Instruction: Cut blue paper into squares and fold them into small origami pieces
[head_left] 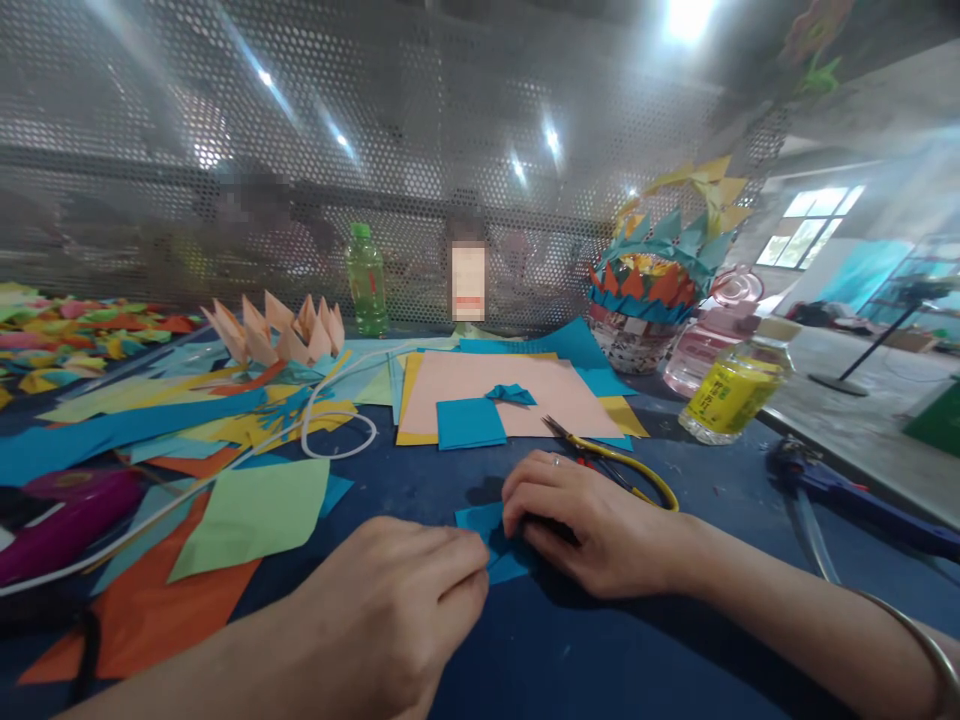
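Observation:
A small piece of blue paper (481,520) lies on the dark blue table between my two hands. My left hand (420,590) has its fingers closed at the paper's left edge. With its fingers curled together, my right hand (581,515) presses on the right part of the same paper, partly hiding it. Beyond them, a blue paper square (471,424) and a small folded blue piece (511,394) rest on a stack of pink sheets (525,370). Yellow-handled scissors (652,470) lie just behind my right hand.
Loose coloured paper (255,510), a white cord (352,452) and a purple tool (75,515) lie left. Behind stand a folded pink paper ring (277,335), a green bottle (365,285) and a paper-decorated basket (637,335). A yellow-labelled bottle (731,395) and a blue tool (862,500) are right.

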